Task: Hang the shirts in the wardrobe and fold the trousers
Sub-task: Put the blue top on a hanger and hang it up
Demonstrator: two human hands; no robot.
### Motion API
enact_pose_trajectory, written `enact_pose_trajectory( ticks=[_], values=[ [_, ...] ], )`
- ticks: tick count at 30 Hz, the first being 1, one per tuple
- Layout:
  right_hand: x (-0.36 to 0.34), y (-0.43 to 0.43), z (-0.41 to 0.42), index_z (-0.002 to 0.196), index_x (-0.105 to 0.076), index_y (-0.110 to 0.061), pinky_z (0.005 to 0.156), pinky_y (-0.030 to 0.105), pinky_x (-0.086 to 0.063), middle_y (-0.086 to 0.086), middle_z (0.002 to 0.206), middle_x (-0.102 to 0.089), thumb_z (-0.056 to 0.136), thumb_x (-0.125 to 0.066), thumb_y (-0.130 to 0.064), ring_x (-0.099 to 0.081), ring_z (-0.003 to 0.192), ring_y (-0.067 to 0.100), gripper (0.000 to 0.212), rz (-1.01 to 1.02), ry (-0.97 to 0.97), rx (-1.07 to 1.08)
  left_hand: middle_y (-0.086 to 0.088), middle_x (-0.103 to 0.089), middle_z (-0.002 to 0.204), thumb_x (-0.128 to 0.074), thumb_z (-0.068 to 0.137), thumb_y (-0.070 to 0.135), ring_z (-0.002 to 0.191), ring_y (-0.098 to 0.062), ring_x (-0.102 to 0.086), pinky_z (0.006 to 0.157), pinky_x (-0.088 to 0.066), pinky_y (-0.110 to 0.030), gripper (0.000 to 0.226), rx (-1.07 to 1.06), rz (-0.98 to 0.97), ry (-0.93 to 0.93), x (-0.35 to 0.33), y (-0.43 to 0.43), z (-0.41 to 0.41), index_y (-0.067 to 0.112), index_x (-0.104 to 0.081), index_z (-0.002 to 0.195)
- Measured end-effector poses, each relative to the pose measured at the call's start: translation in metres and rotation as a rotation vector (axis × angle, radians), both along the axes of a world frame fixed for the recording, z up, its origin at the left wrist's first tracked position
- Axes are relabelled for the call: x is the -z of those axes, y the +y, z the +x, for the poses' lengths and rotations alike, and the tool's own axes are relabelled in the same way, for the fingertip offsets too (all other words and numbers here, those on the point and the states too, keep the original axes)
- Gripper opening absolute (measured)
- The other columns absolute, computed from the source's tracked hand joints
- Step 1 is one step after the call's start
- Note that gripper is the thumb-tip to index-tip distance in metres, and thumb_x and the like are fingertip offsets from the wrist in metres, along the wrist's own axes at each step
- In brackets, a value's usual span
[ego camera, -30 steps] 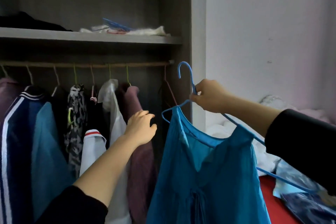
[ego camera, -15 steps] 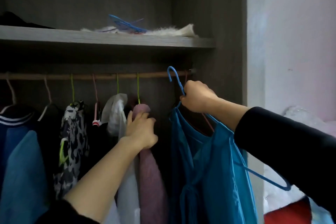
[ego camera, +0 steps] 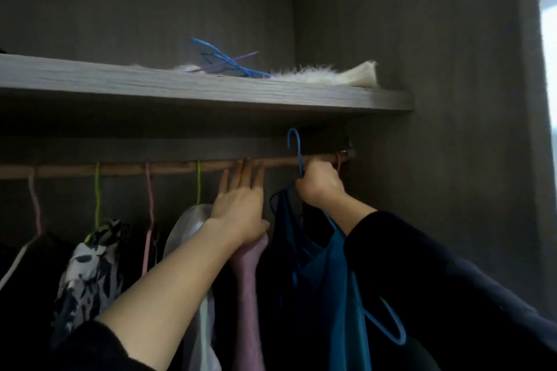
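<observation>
At the right end of the wardrobe [ego camera: 437, 69] rod [ego camera: 120, 169], the blue, thin-strapped shirt [ego camera: 325, 280] hangs lengthwise downward on a blue hanger [ego camera: 297, 150]. Its hook points up, now raised above the rod. The right hand [ego camera: 319, 184] grips the hanger's neck, fingers curled. The left hand [ego camera: 241, 208], fingers straight and close together, has risen to the rod.
</observation>
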State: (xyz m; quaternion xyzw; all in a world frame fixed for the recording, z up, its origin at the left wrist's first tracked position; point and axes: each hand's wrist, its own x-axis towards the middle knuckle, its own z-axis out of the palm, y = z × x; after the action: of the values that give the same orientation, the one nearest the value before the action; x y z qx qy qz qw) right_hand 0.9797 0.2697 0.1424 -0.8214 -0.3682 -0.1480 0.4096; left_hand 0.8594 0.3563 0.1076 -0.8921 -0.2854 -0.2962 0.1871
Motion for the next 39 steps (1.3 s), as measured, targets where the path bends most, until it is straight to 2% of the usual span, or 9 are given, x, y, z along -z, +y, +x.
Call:
enact_pose_trajectory(
  ticks=[6,11,16,20,23,26,31,36,39],
  values=[
    [0.012,0.035,0.013,0.118,-0.055,-0.012,0.073,0.029,-0.045,0.007,0.113,-0.059,0.096,-0.053,-0.02,-0.06,0.105,0.027,0.024,-0.072,0.03,-0.012,-0.008,-0.006,0.159,-0.062,0.081,0.035,0.147,-0.025,-0.001,0.117,0.004,-0.038,0.095,0.014,0.093,-0.09,-0.012,0.026,0.019,0.008,-0.003,0.15],
    [0.034,0.04,0.017,0.119,-0.051,-0.01,0.079,0.033,-0.046,0.013,0.12,-0.056,0.096,-0.054,-0.027,-0.057,0.11,0.03,0.029,-0.175,0.009,-0.021,-0.014,-0.025,0.151,-0.064,0.079,0.033,0.142,-0.033,-0.016,0.116,-0.01,-0.039,0.088,0.068,0.138,-0.194,-0.004,0.028,0.028,0.004,-0.017,0.148],
    [0.025,0.027,0.027,0.098,-0.059,-0.014,0.071,0.03,-0.053,0.005,0.098,-0.062,0.084,-0.06,-0.045,-0.063,0.086,0.023,0.033,-0.073,0.006,-0.055,-0.015,-0.027,0.148,-0.063,0.081,0.04,0.14,-0.034,-0.017,0.114,-0.016,-0.041,0.089,0.012,0.157,-0.183,-0.006,0.024,0.034,0.003,-0.015,0.147],
    [0.016,-0.007,0.036,0.095,-0.064,-0.019,0.061,0.025,-0.043,-0.005,0.08,-0.06,0.09,-0.056,-0.036,-0.063,0.077,0.02,0.019,0.004,-0.217,0.127,-0.015,-0.026,0.148,-0.063,0.08,0.043,0.14,-0.035,-0.016,0.116,-0.015,-0.042,0.092,0.004,0.163,-0.187,-0.005,0.023,0.034,0.003,-0.015,0.147],
    [0.021,-0.02,0.046,0.114,-0.059,-0.014,0.068,0.03,-0.043,0.005,0.104,-0.063,0.091,-0.056,-0.032,-0.063,0.096,0.026,0.029,-0.16,-0.304,0.269,-0.016,-0.025,0.148,-0.061,0.08,0.047,0.141,-0.035,-0.015,0.116,-0.015,-0.043,0.094,-0.006,0.16,-0.18,-0.005,0.021,0.036,0.003,-0.013,0.147],
    [0.033,-0.015,0.063,0.114,-0.06,-0.013,0.068,0.029,-0.043,0.007,0.109,-0.063,0.091,-0.058,-0.031,-0.062,0.093,0.025,0.029,-0.25,-0.109,0.266,-0.016,-0.024,0.149,-0.06,0.081,0.049,0.141,-0.036,-0.014,0.117,-0.014,-0.043,0.094,0.005,0.154,-0.174,-0.005,0.02,0.035,0.003,-0.012,0.147],
    [0.035,-0.003,0.081,0.117,-0.061,-0.008,0.068,0.028,-0.047,0.007,0.106,-0.063,0.095,-0.056,-0.027,-0.06,0.081,0.019,0.03,0.08,0.322,0.101,-0.016,-0.023,0.149,-0.058,0.082,0.052,0.141,-0.036,-0.013,0.117,-0.014,-0.044,0.094,0.012,0.138,-0.163,-0.006,0.021,0.034,0.004,-0.012,0.148],
    [0.021,-0.003,0.069,0.109,-0.065,-0.021,0.053,0.025,-0.039,-0.003,0.078,-0.058,0.098,-0.049,-0.038,-0.054,0.064,0.011,0.026,0.227,0.264,0.032,-0.017,-0.024,0.147,-0.058,0.08,0.057,0.14,-0.038,-0.015,0.116,-0.014,-0.046,0.097,-0.009,0.122,-0.166,-0.006,0.02,0.038,0.003,-0.013,0.147],
    [0.028,-0.01,0.056,0.105,-0.066,-0.02,0.049,0.024,-0.04,-0.001,0.073,-0.059,0.099,-0.044,-0.04,-0.053,0.058,0.013,0.03,0.212,0.262,-0.016,-0.02,-0.023,0.148,-0.058,0.079,0.059,0.14,-0.041,-0.015,0.115,-0.015,-0.05,0.099,-0.024,0.114,-0.153,-0.003,0.017,0.039,0.002,-0.013,0.146]
  ],
)
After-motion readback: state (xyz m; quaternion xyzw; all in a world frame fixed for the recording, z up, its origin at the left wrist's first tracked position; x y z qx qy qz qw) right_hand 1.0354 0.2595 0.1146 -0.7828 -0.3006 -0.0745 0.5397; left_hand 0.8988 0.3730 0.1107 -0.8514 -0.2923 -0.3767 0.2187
